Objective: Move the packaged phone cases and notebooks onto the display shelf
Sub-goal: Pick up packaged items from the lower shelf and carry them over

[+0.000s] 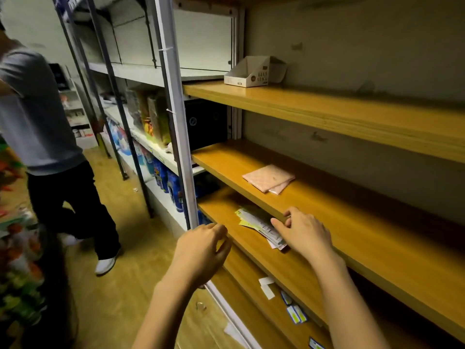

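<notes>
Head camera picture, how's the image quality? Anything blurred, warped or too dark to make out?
In the head view, the right hand and the flat packets beside it are fairly sharp. The colourful goods at the left edge smear into blur. The metal upright and wooden shelves bow from the wide-angle lens. The right side and lower corners fall into shadow.

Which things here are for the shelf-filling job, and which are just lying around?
Job: stack of flat packets by the right hand; pink packets; wooden shelf.
Lying about: white cardboard box; shelf labels; blue packs.
</notes>
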